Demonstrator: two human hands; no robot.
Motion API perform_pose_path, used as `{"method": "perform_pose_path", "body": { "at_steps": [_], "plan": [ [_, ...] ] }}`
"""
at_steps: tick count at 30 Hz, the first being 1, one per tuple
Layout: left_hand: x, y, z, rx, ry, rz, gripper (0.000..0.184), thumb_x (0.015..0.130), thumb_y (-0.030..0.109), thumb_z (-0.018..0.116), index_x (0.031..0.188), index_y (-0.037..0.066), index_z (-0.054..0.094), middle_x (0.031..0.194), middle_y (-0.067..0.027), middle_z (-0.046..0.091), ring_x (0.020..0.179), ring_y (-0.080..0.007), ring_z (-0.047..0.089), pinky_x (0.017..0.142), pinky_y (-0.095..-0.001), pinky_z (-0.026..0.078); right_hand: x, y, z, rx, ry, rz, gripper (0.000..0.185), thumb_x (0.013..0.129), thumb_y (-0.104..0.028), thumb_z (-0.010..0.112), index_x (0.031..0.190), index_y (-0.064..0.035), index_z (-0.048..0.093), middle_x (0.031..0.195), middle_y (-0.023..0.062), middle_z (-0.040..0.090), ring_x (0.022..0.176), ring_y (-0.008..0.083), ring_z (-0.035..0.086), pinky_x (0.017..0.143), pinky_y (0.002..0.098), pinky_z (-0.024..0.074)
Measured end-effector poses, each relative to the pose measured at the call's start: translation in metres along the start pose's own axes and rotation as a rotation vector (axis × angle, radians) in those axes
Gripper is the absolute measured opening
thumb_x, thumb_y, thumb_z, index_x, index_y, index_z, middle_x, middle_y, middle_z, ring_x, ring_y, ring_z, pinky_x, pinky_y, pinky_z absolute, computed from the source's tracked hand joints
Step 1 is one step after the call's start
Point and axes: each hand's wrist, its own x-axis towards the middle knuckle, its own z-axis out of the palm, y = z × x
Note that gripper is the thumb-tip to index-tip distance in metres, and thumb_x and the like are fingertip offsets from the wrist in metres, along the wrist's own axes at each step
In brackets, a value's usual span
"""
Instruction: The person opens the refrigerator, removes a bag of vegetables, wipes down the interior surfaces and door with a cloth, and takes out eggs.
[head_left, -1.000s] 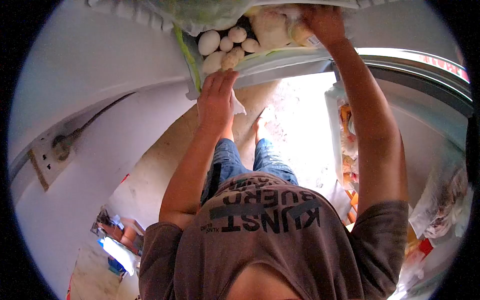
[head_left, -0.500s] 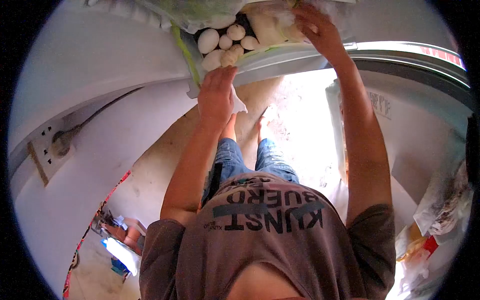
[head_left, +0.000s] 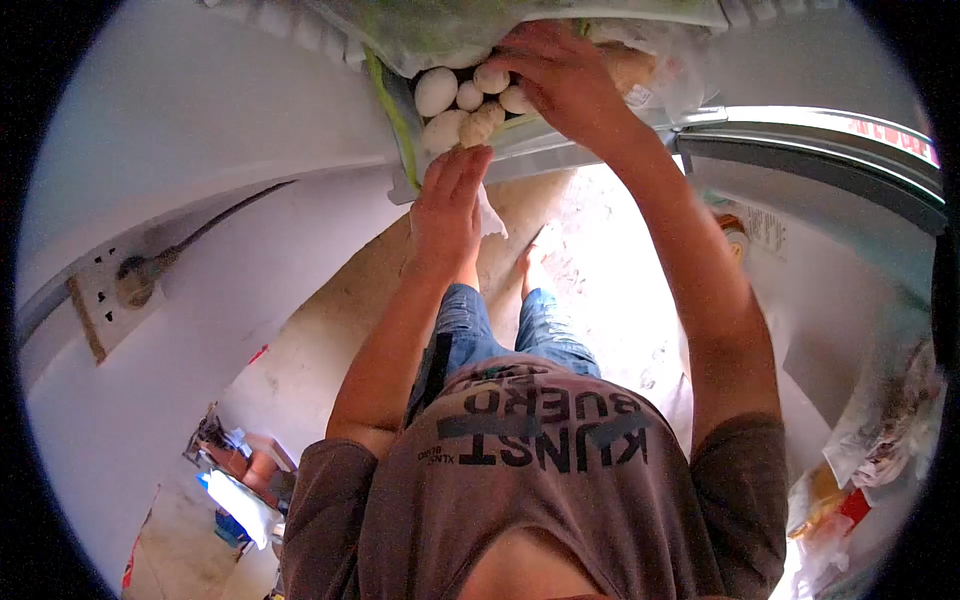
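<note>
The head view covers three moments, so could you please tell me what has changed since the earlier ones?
The right hand has moved leftward from the package to the eggs; whether it grips one, I cannot tell. The left hand stays by the near edge of the drawer, and the visible eggs lie as before.

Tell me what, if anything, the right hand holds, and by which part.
It cannot be told. The right hand has fingers at one egg, but no clear grip shows.

Two hands [head_left: 447, 225], at least five eggs [head_left: 436, 92], one plug [head_left: 136, 283]
</note>
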Motion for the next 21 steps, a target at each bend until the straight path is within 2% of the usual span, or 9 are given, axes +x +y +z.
{"method": "perform_pose_path", "body": {
  "at_steps": [1, 3, 4, 7, 9, 10, 14, 16, 21],
  "plan": [
    [0.0, -0.001, 0.0, 0.001, 0.004, -0.001, 0.048, 0.074, -0.003, 0.058, 0.121, 0.01, 0.057, 0.114, -0.0092, 0.059, 0.108, -0.03, 0.054, 0.089, -0.0397, 0.049, 0.002, 0.007, 0.016, 0.006, -0.001, 0.008, 0.037, 0.074, -0.002, 0.068, 0.109, -0.0102, 0.064, 0.113, 0.0112, 0.062, 0.104, 0.03, 0.057, 0.091, 0.04, 0.0469],
    [-0.001, -0.001, 0.0, 0.0, -0.009, -0.002, 0.048, 0.074, -0.003, 0.058, 0.12, 0.01, 0.057, 0.114, -0.0091, 0.059, 0.108, -0.0298, 0.054, 0.089, -0.0395, 0.049, -0.004, 0.026, 0.047, -0.481, -0.348, 0.039, 0.037, 0.086, -0.025, 0.05, 0.119, -0.0137, 0.06, 0.122, 0.0125, 0.058, 0.116, 0.0348, 0.049, 0.096, 0.0524, 0.0371],
    [0.0, -0.002, -0.001, 0.003, -0.009, -0.001, 0.048, 0.074, -0.003, 0.058, 0.12, 0.01, 0.057, 0.114, -0.0094, 0.059, 0.107, -0.0296, 0.055, 0.089, -0.0395, 0.049, -0.006, 0.039, 0.053, -0.474, -0.352, 0.051, 0.037, 0.086, -0.025, 0.05, 0.119, -0.0137, 0.06, 0.122, 0.0125, 0.058, 0.116, 0.0348, 0.049, 0.096, 0.0524, 0.0371],
    [-0.001, -0.001, -0.003, -0.048, -0.031, -0.016, 0.047, 0.078, -0.004, 0.055, 0.122, 0.01, 0.056, 0.115, -0.0141, 0.06, 0.105, -0.0335, 0.057, 0.09, -0.0423, 0.046, -0.002, 0.068, 0.052, -0.35, -0.232, 0.226, 0.037, 0.086, -0.029, 0.05, 0.117, -0.0129, 0.062, 0.123, 0.0128, 0.059, 0.114, 0.0345, 0.052, 0.096, 0.0506, 0.0385],
    [-0.002, 0.0, -0.004, -0.023, -0.024, -0.022, 0.045, 0.078, -0.004, 0.055, 0.121, 0.01, 0.057, 0.113, -0.0145, 0.061, 0.104, -0.0339, 0.057, 0.09, -0.0426, 0.046, 0.006, 0.076, 0.048, -0.216, 0.138, 0.575, 0.041, 0.086, -0.034, 0.048, 0.119, -0.0124, 0.06, 0.122, 0.0133, 0.06, 0.116, 0.0344, 0.051, 0.098, 0.0496, 0.0376],
    [-0.002, -0.001, -0.004, -0.018, -0.025, -0.023, 0.045, 0.078, -0.004, 0.055, 0.121, 0.01, 0.057, 0.113, -0.0145, 0.061, 0.104, -0.0339, 0.057, 0.09, -0.0426, 0.046, -0.003, 0.104, 0.07, -0.336, 0.121, 0.428, 0.043, 0.086, -0.036, 0.047, 0.121, -0.0131, 0.059, 0.123, 0.0135, 0.059, 0.117, 0.0342, 0.051, 0.101, 0.0503, 0.0341],
    [-0.003, -0.001, -0.003, -0.023, -0.024, -0.03, 0.046, 0.078, -0.006, 0.053, 0.121, 0.009, 0.057, 0.115, -0.0147, 0.06, 0.106, -0.0342, 0.057, 0.092, -0.0423, 0.045, -0.013, 0.102, 0.08, -0.513, 0.064, 0.457, 0.043, 0.088, -0.036, 0.047, 0.122, -0.0134, 0.059, 0.123, 0.0137, 0.059, 0.117, 0.0335, 0.051, 0.103, 0.0489, 0.0323],
    [-0.005, -0.002, -0.003, -0.027, -0.032, -0.05, 0.047, 0.078, -0.007, 0.051, 0.122, 0.009, 0.057, 0.117, -0.0145, 0.06, 0.108, -0.0342, 0.056, 0.094, -0.0421, 0.045, -0.022, 0.096, 0.083, -0.55, -0.102, 0.323, 0.042, 0.089, -0.037, 0.045, 0.123, -0.0149, 0.059, 0.125, 0.0142, 0.057, 0.117, 0.0322, 0.051, 0.103, 0.0499, 0.0313],
    [-0.009, -0.007, -0.006, -0.031, 0.037, 0.038, 0.053, 0.076, -0.01, 0.047, 0.124, 0.009, 0.057, 0.124, -0.0126, 0.058, 0.117, -0.0326, 0.053, 0.1, -0.0417, 0.042, -0.002, 0.059, 0.04, -0.309, -0.299, 0.443, 0.04, 0.09, -0.035, 0.044, 0.122, -0.0175, 0.06, 0.121, 0.011, 0.06, 0.109, 0.0296, 0.055, 0.098, 0.0529, 0.0344]
  ]
}}
